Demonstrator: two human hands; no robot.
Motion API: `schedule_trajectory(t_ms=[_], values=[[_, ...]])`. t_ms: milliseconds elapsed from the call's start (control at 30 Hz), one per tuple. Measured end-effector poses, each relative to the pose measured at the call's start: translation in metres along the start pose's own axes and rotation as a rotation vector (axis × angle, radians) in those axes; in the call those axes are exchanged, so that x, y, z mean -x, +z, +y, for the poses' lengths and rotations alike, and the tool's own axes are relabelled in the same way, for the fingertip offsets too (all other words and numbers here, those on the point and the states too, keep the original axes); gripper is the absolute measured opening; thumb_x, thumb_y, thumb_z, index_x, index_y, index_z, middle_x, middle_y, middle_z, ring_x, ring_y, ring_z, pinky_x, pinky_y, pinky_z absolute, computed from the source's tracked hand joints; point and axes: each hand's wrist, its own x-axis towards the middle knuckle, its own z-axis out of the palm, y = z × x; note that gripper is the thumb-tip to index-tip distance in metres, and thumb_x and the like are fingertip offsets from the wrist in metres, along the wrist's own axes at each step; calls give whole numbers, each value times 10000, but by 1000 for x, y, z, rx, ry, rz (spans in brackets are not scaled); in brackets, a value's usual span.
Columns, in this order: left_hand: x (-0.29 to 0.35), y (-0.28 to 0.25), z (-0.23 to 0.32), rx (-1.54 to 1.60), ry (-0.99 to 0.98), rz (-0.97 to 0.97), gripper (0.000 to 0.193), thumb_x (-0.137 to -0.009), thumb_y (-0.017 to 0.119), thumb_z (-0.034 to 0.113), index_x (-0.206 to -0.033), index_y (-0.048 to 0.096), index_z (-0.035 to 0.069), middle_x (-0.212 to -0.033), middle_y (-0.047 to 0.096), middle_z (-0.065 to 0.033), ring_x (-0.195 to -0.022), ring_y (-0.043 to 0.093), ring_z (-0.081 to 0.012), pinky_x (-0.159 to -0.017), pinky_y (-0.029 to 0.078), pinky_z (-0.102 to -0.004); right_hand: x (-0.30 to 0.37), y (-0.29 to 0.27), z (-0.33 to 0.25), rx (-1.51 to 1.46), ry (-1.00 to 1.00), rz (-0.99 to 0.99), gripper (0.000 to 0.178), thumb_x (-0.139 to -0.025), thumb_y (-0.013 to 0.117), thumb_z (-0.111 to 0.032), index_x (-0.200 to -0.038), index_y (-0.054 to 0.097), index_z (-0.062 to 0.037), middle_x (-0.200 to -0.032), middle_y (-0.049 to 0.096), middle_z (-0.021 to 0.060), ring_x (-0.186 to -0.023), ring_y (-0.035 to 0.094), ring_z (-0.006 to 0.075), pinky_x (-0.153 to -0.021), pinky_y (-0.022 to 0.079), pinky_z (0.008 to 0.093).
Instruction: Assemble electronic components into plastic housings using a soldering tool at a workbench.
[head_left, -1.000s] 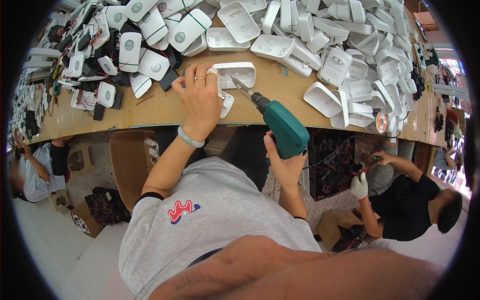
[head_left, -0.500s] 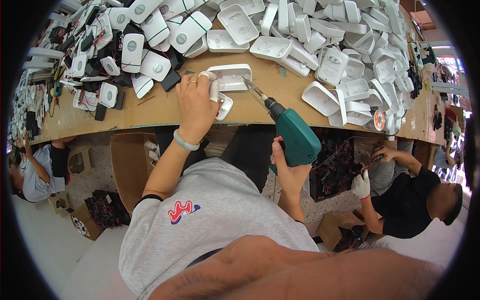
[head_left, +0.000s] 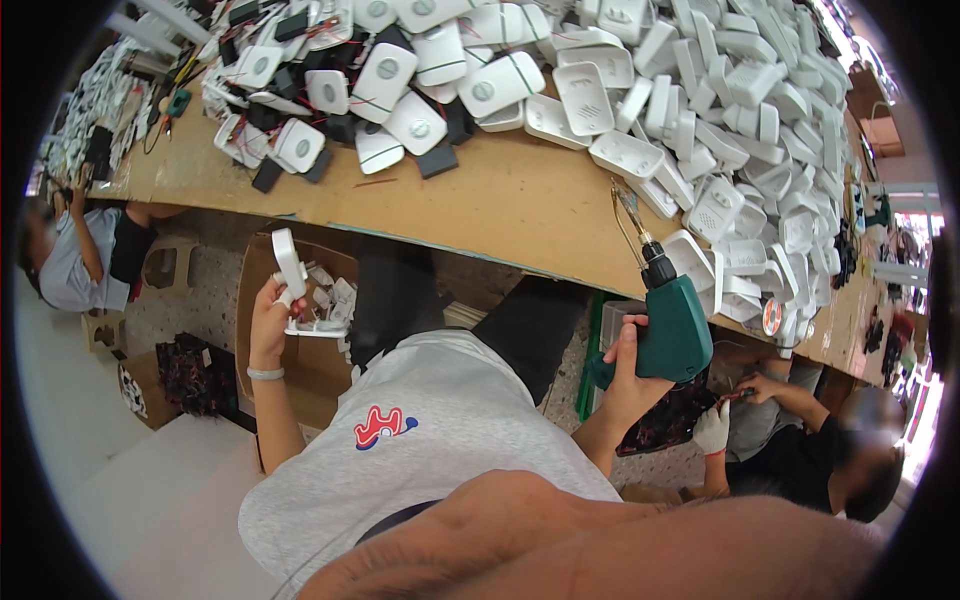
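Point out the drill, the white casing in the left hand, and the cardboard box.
Drill [head_left: 674, 330]: head view, on its green body.
White casing [head_left: 289, 262]: head view, on its upper half above the fingers.
Cardboard box [head_left: 256, 270]: head view, on its left flap.

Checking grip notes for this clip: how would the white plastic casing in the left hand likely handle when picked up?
The white plastic casing looks like a thin hollow shell, so probably light and stiff. The left hand lifts it over the cardboard box with fingers alone. Its smooth surface may be slightly slippery.
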Motion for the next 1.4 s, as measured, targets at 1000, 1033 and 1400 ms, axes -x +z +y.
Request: schedule_trajectory(t_ms=[1000, 1033, 1400], values=[[-149, 290, 171, -1108, 1463, 170, 454, -889, 685, 351, -1073, 597, -55, -1158, 627, -213, -1129, 547, -369, -962, 442, -470, 8, 22, -18, 75, -91, 53, 149, -895, 717, 3, -1029, 654, 23, -856, 671, 55, -564, 561, 69, -514, 446, 213], [-153, 297, 173, -1177, 1394, 102, 416, -906, 659, 343, -1039, 602, -47, -1118, 636, -192, -1097, 551, -355, -939, 446, -477, 12, 19, -19, 58, -83, 60, 144, -896, 715, 8, -1026, 653, 21, -869, 672, 57, -568, 560, 69, -511, 446, 215], [-113, 258, 145, -716, 899, -749, 185, -899, 566, 65, -1060, 528, -17, -892, 624, -265, -866, 580, -482, -719, 453, -494, 7, 2, -5, 57, -22, 119, 139, -900, 713, -1, -1023, 654, 27, -841, 671, 54, -573, 562, 69, -514, 449, 215]])
